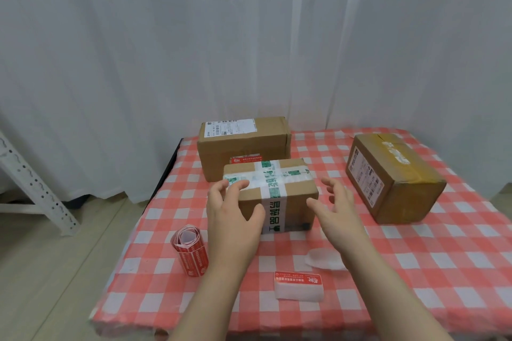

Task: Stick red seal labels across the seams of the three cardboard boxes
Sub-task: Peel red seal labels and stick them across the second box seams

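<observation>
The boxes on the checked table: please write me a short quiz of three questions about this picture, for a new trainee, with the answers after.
1. True or false: the roll of red labels stands to the left of the left hand.
2. Which box has white tape with green print crossed over its top?
A. the back box
B. the middle box
C. the right box
3. Fill in: one loose red label lies near the front edge of the table, on top of a small white ____.

Key
1. True.
2. B; the right hand is open beside it.
3. Stack, probably of backing paper.
</observation>
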